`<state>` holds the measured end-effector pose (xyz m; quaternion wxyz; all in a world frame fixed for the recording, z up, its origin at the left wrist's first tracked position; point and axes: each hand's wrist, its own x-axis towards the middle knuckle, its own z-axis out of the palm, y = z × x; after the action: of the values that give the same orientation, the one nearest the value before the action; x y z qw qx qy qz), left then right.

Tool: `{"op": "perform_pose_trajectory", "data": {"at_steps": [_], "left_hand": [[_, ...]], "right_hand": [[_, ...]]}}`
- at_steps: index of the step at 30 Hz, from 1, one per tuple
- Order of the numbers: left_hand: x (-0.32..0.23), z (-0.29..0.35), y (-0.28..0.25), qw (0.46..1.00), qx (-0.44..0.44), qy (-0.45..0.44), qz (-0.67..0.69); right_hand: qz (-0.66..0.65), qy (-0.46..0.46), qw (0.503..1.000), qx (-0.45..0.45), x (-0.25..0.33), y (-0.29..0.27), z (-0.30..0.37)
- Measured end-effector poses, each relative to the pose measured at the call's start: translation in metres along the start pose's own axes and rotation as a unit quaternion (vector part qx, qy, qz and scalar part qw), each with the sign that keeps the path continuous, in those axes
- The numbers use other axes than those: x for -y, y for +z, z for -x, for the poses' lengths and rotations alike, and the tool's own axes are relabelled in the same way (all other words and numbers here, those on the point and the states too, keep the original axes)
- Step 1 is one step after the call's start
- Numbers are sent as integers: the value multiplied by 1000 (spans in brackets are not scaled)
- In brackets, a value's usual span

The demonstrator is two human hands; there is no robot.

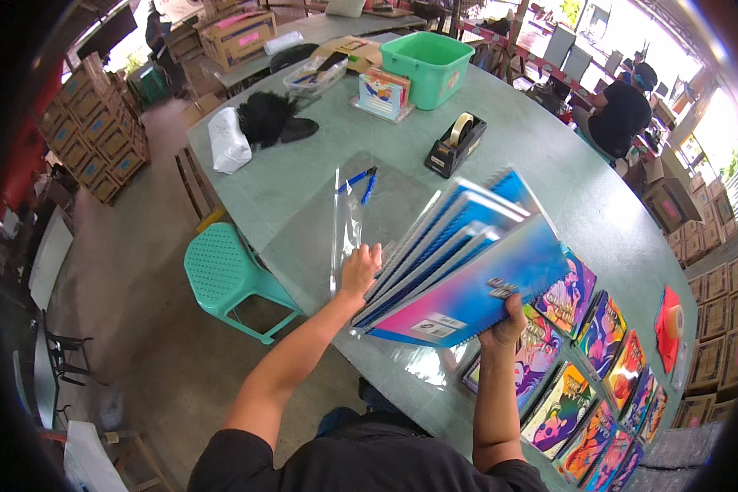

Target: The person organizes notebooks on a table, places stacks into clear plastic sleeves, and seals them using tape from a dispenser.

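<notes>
A stack of several spiral notebooks with blue and pink covers is lifted above the grey-green table. My right hand grips the stack at its lower edge. My left hand presses against the stack's left side, next to a clear plastic sleeve that stands up from the table. More clear plastic sheets lie flat under the stack.
Rows of colourful notebooks lie at the table's right. A black tape dispenser, blue pens, a green bin, a white bag and a black furry object sit further back. A green plastic chair stands left. A person sits far right; cardboard boxes line both sides.
</notes>
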<state>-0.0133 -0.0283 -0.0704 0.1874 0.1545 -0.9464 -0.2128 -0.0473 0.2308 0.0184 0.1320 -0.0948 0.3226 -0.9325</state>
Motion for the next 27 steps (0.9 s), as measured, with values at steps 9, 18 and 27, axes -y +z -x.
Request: {"op": "perform_pose_trajectory", "data": {"at_steps": [9, 18, 27], "left_hand": [[50, -26, -60, 774, 113, -301, 546], [196, 8, -140, 942, -307, -107, -77], [2, -58, 29, 888, 218, 405, 18]], "right_hand": [[-20, -54, 997, -59, -7, -17, -17], [-30, -124, 986, -106, -17, -5, -11], [-23, -312, 923, -225, -14, 40, 49]]}}
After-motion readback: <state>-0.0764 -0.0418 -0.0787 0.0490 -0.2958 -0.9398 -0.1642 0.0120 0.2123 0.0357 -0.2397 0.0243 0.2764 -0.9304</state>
